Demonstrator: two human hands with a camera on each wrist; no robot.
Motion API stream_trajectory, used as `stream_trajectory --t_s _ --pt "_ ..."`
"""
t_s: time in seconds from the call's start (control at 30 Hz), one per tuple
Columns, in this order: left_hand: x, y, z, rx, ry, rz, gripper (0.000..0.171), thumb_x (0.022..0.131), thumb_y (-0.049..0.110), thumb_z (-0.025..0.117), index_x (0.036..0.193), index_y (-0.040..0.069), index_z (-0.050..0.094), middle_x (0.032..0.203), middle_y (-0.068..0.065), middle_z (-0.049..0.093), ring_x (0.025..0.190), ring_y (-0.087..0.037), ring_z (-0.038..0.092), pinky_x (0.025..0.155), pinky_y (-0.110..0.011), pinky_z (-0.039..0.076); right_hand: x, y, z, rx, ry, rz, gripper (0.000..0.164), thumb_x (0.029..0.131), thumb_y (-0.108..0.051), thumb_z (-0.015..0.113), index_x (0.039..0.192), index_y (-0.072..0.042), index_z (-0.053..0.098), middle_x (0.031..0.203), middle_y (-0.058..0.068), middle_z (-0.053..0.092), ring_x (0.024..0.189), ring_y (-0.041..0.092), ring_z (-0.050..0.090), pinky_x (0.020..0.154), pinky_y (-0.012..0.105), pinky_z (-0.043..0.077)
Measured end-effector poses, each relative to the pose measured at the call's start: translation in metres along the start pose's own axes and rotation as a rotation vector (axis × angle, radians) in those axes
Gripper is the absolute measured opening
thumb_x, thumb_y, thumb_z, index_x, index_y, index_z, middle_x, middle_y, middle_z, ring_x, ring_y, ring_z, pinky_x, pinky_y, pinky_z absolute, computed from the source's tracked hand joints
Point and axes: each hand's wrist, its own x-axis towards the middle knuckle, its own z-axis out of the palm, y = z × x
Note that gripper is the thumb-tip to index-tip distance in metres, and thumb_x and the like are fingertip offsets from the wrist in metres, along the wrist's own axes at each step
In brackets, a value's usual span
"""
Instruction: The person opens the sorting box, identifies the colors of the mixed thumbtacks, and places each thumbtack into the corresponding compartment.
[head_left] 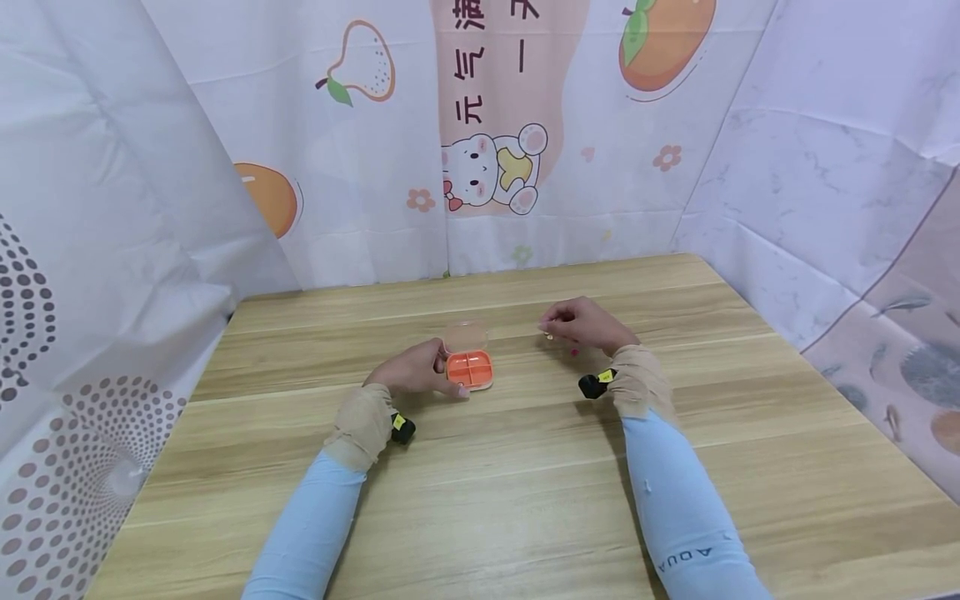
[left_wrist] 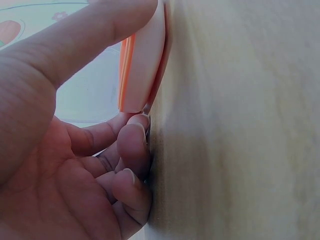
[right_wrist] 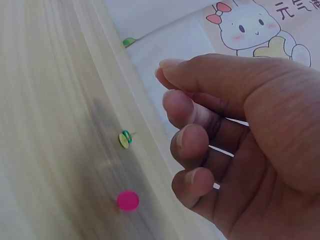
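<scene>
My left hand (head_left: 420,369) holds the orange pill box (head_left: 469,368) by its left side, thumb along the near edge and fingers behind. The box stands on the table with its divided compartments facing up and its clear lid (head_left: 465,337) swung back. In the left wrist view the box's pale side (left_wrist: 145,65) shows beneath the thumb. My right hand (head_left: 588,323) hovers with curled fingers, thumb tip against index finger; I cannot tell whether something small is pinched there. Below it lie a green-and-yellow piece with a thin pin (right_wrist: 125,139) and a round pink piece (right_wrist: 128,201).
The wooden table (head_left: 495,483) ends at a printed white curtain (head_left: 360,167) behind, with more curtain at both sides. Black wrist cameras (head_left: 402,428) sit low beside both wrists, close over the tabletop.
</scene>
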Motion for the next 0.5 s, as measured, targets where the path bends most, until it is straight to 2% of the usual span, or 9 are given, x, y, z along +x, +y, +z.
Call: stream_trajectory --t_s 0.1,0.33,0.5 --pt "-0.0002 -0.0001 0.0001 0.003 0.000 -0.001 0.060 0.077 0.026 0.093 0.111 0.002 0.051 0.090 -0.006 0.050 0.082 -0.018 0.044 0.070 -0.031 0.038 -0.0002 0.0027 -0.0015 -0.013 0.014 -0.002 0.029 0.104 -0.028 0.064 0.117 -0.003 0.071 0.101 0.020 0.067 0.070 0.028 0.053 0.063 0.038 0.051" --pt "0.0006 -0.0006 0.0004 0.011 0.000 0.001 0.059 0.077 0.027 0.093 0.110 0.002 0.051 0.090 -0.005 0.050 0.082 -0.018 0.044 0.070 -0.032 0.038 -0.0012 0.0070 -0.0039 -0.006 0.044 0.020 0.026 0.104 -0.023 0.064 0.116 -0.001 0.071 0.086 0.017 0.061 0.063 0.022 0.048 0.066 0.039 0.055" --pt "0.0012 -0.0016 0.0004 0.008 -0.001 -0.002 0.058 0.077 0.027 0.093 0.110 0.003 0.051 0.091 -0.005 0.050 0.083 -0.018 0.044 0.071 -0.032 0.038 -0.0004 0.0105 -0.0035 -0.033 0.064 0.054 0.022 0.103 -0.019 0.064 0.114 -0.001 0.071 0.085 0.011 0.062 0.066 0.021 0.052 0.066 0.036 0.055"
